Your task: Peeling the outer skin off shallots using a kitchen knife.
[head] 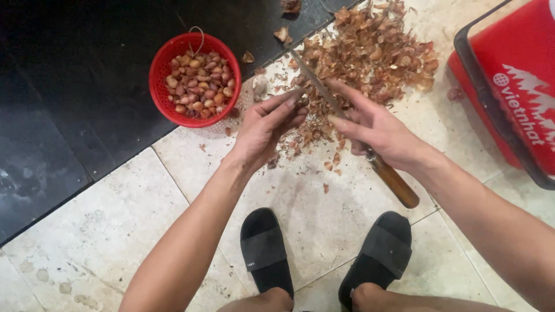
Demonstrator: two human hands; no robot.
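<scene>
My right hand [378, 132] grips a long knife [324, 92] with a brown wooden handle [396, 182]; its blade points up and left over a heap of peels. My left hand [266, 127] is held close to the blade, fingers curled near its edge. Whether it holds a small shallot is hidden by the fingers. A red plastic basket [159, 86] with several unpeeled shallots [199, 86] sits to the left of my left hand, on the dark floor.
A big pile of dry brown shallot skins [370, 52] covers the pale tiles beyond my hands. A red box with a dark rim [509, 86] stands at the right. My feet in black slippers [263, 248] rest on the tiles below.
</scene>
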